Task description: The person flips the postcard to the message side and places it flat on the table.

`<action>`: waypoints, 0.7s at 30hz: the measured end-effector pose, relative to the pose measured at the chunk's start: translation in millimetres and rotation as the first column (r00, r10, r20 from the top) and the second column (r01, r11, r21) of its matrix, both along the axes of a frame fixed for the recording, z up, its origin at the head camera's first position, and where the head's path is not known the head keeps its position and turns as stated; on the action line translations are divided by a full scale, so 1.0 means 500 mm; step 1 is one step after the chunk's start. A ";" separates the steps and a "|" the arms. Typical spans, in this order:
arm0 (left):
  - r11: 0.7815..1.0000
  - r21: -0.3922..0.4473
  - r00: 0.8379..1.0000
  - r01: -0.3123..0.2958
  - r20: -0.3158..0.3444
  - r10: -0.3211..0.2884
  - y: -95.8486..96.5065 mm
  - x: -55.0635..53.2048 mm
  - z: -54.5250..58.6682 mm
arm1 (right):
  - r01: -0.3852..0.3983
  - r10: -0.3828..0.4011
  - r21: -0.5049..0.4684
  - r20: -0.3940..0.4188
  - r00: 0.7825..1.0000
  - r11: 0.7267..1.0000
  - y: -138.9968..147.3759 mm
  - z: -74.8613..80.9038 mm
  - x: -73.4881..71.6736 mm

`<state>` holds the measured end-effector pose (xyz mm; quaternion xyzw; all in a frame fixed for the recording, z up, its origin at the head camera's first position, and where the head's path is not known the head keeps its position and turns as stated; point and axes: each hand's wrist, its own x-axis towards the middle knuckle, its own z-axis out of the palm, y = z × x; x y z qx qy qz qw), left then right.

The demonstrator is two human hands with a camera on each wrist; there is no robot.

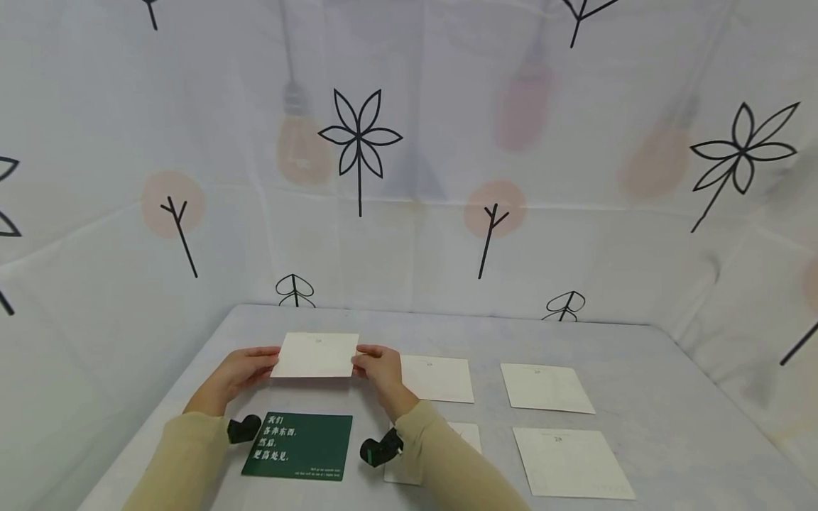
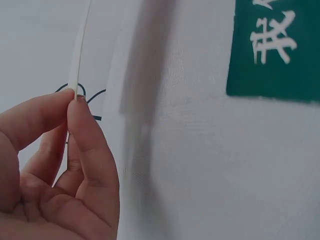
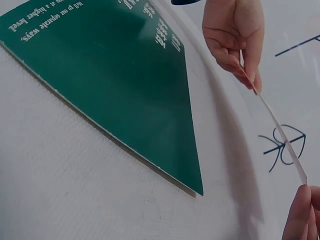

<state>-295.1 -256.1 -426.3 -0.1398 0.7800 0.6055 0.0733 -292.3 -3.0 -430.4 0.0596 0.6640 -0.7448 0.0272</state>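
A white postcard point(image 1: 317, 356) is held up above the table, its pale back side facing me. My left hand point(image 1: 246, 372) pinches its left edge between thumb and fingertips; the left wrist view shows the card point(image 2: 79, 52) edge-on in that pinch. At the opposite edge my right hand point(image 1: 382, 372) grips the card between thumb and fingers. Nearer to me, below the held card, lies a green postcard point(image 1: 303, 447) with white Chinese lettering. In the right wrist view this green card point(image 3: 115, 75) also shows lines of English text.
To the right, white postcards lie in two rows: a far one point(image 1: 437, 380), another far one point(image 1: 546, 387) and a near one point(image 1: 571, 463). One more point(image 1: 465, 434) is partly hidden by my right sleeve. A patterned white cloth point(image 1: 415, 248) hangs behind the table point(image 1: 664, 397).
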 end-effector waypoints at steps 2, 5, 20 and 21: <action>1.000 -0.011 1.000 0.006 -0.002 -0.006 0.000 0.000 -0.001 | -0.001 0.001 0.000 0.002 1.000 1.000 -0.001 -0.001 0.000; 0.999 -0.039 1.000 0.017 -0.003 -0.017 0.000 0.003 -0.003 | -0.001 0.001 0.005 0.002 1.000 1.000 -0.002 -0.005 0.001; 0.974 -0.212 0.997 0.079 0.000 -0.081 0.005 0.007 -0.013 | -0.044 0.039 0.071 0.074 0.996 0.997 -0.004 -0.015 0.012; 0.975 -0.210 0.997 0.078 0.003 -0.079 0.004 0.006 -0.014 | -0.052 0.046 0.078 0.078 0.996 0.996 -0.004 -0.016 0.012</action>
